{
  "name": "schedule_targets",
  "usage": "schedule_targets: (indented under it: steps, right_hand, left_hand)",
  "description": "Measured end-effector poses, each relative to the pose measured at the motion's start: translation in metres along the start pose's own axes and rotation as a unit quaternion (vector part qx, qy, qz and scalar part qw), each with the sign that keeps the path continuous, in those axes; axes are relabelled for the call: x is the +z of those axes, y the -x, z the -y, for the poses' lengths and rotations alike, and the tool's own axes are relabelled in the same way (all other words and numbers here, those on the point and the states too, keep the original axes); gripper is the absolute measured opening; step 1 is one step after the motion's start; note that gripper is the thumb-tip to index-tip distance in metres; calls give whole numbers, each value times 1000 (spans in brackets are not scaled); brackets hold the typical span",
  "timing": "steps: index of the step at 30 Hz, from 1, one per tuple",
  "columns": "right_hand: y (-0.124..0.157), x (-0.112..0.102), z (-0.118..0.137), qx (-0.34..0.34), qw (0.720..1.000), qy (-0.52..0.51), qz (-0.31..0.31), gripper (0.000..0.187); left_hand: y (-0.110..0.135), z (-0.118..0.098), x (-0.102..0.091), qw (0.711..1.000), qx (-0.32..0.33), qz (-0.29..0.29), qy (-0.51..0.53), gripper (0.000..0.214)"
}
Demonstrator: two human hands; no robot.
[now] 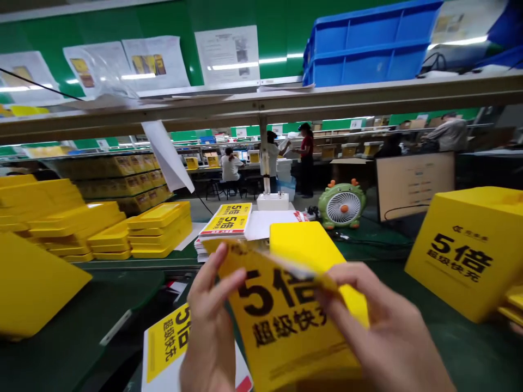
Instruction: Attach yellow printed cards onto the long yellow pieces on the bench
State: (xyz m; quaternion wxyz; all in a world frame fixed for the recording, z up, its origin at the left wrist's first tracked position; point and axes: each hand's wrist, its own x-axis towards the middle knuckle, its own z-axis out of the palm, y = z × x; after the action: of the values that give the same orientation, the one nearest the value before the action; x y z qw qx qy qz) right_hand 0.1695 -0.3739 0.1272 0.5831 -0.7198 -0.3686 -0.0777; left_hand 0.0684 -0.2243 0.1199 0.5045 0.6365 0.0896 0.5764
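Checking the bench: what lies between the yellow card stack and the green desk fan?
In the head view, white paper lies between the yellow card stack and green desk fan.

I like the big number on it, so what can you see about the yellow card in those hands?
The yellow card looks like thin, bendy card or plastic, printed in black with a big "5倍" and the Chinese words 超级快充. It is tilted and curves at the top, where a pale, shiny strip shows. The left hand grips one side and the right hand the other, holding it above a green workbench.
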Motion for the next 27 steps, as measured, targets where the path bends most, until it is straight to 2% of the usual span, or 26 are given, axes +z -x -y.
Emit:
schedule_targets:
  steps: [1, 3, 5, 8, 12, 20, 27]
  right_hand:
    - [-12, -11, -6, 69, 995, -63, 22, 14]
    - [-36, -26, -22, 189, 963, -187, 52, 26]
    - [-56, -34, -39, 226, 933, -272, 65, 30]
    - [-72, -35, -63, 225, 913, -336, 51, 30]
    - [-73, -32, -85, 244, 897, -364, 55, 35]
    - [-78, -39, -110, 273, 896, -329, 121, 35]
    - [-74, -39, -119, 303, 893, -308, 131, 33]
  left_hand:
    - [-8, 4, 8, 999, 5, 46, -9, 51]
    - [-21, 16, 22, 993, -17, 115, -33, 67]
    - [-31, 30, 34, 982, -76, 165, -51, 71]
    - [-40, 52, 47, 966, -170, 191, -22, 74]
    - [-50, 67, 55, 931, -264, 249, 31, 74]
    - [-55, 70, 53, 924, -267, 269, -55, 66]
    - [-53, 80, 50, 911, -270, 297, -90, 59]
